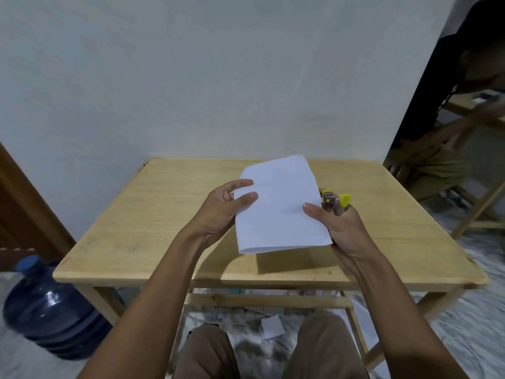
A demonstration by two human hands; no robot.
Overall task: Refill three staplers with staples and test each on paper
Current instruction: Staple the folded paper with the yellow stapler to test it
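Paper (278, 206) and seemingly stapler (334, 202) in hands

Both forearms are seen bare to the lower edge of the view; no sleeve, watch or jewellery is observed. The left hand (222, 207) and right hand (343, 229) are ungloved, with short nails noted on the visible fingers. Khaki-brown trousers (322, 348) are worn, the fabric lightly creased over both knees.
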